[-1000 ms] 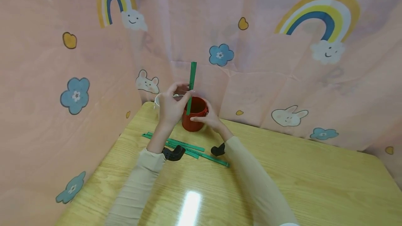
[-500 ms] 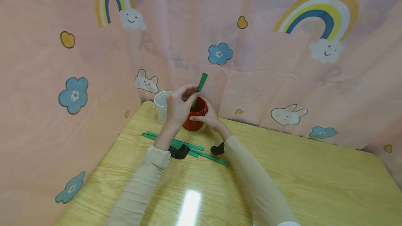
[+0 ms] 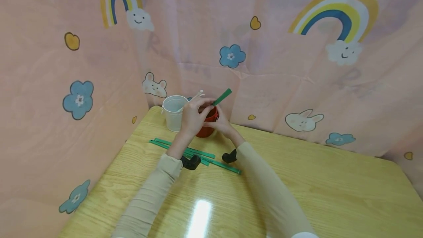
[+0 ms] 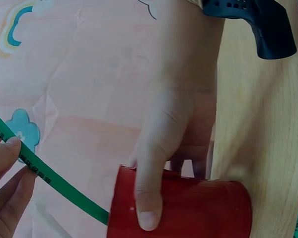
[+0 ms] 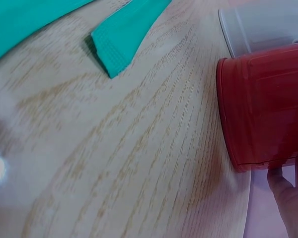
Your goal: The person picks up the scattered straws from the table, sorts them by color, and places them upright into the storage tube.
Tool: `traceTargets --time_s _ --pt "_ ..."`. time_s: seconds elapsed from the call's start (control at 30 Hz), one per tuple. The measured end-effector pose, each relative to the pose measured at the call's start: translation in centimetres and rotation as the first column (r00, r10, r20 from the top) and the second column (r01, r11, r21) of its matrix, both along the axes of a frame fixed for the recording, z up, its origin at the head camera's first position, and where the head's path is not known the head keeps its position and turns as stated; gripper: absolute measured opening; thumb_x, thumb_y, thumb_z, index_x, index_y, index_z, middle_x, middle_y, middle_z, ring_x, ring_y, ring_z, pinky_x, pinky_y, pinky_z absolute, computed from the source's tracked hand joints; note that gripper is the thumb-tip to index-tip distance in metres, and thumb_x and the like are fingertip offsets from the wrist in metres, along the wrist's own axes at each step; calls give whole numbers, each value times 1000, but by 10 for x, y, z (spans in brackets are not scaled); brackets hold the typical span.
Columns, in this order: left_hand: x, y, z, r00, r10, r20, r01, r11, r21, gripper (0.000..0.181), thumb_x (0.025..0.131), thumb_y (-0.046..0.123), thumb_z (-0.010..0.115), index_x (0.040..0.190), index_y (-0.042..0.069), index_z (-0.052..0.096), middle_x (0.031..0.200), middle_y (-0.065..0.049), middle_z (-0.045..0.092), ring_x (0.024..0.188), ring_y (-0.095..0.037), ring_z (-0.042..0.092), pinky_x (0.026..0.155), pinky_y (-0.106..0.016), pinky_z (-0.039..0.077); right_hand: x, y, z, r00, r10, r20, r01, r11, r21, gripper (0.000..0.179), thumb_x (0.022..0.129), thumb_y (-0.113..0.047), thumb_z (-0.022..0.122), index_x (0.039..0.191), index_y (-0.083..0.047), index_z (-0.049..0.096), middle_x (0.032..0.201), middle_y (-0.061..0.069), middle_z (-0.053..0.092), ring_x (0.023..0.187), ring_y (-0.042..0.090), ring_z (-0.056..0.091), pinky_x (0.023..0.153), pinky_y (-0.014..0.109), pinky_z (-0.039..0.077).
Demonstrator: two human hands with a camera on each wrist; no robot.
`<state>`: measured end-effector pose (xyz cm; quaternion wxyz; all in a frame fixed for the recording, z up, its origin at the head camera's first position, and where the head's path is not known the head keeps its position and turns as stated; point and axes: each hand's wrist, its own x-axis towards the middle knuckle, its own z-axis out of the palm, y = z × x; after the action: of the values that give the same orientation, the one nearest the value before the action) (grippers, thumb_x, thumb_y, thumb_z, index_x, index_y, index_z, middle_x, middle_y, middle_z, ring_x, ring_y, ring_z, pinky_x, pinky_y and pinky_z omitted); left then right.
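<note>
My left hand pinches a long, narrow green packet with black print between thumb and fingers. The packet slants over the mouth of a red bucket. In the left wrist view its lower end passes the bucket's rim, and the tip is hidden inside. My right hand grips that bucket from the right, thumb across the near side and fingers behind. The bucket stands upright on the table. Several more green packets lie crossed on the table in front, partly behind my left wrist.
A white bucket stands just left of the red one, with a thin whitish piece rising by its rim. Pink printed cloth hangs close behind the wooden table and along its left side. Black wrist mounts sit near the packets.
My left hand has moved right and the packet has gone from nearly upright to tilting right, its lower end now down in the red bucket. The white bucket shows more. My right hand stays put.
</note>
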<state>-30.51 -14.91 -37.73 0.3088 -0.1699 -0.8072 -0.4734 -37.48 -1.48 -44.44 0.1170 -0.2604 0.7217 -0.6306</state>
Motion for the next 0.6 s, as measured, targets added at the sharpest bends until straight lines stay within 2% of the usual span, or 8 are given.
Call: traceTargets --time_s 0.1,0.27,0.33,0.5,0.6 --pt "-2 0 -6 1000 0 19 0 1000 -16 21 86 8 70 107 7 74 100 -9 73 89 -20 71 78 -28 59 -1 0 -2 1000 1 15 -1 1000 -6 81 82 6 68 149 -5 23 145 22 37 131 36 40 109 49 38" --pt "-6 2 -12 995 50 90 -42 995 -90 23 87 9 70 109 9 74 103 -8 73 92 -21 70 78 -31 58 -4 -1 -7 1000 2 21 -1 999 -32 75 81 8 67 144 -2 28 140 22 42 128 34 42 110 49 37" --pt "-7 2 -14 990 62 128 -47 992 -114 24 87 10 70 111 9 73 105 -8 73 93 -21 70 79 -32 58 -9 -1 -12 1000 -9 9 9 999 -36 74 81 8 68 143 -4 30 139 19 43 128 29 42 110 46 36" --pt "-6 1 -19 982 19 186 -3 996 -85 28 87 8 70 115 8 71 108 -9 72 96 -23 70 83 -32 58 -19 -2 -29 999 -35 -30 34 999 -34 69 79 7 71 138 -7 37 131 12 50 118 18 49 106 37 41" --pt "-4 0 -20 981 -15 191 25 998 -50 30 87 8 69 117 7 70 109 -11 72 97 -24 69 83 -33 58 -20 -2 -31 998 -24 -58 21 998 -54 64 80 8 70 134 -5 39 124 11 54 112 16 53 101 32 45"
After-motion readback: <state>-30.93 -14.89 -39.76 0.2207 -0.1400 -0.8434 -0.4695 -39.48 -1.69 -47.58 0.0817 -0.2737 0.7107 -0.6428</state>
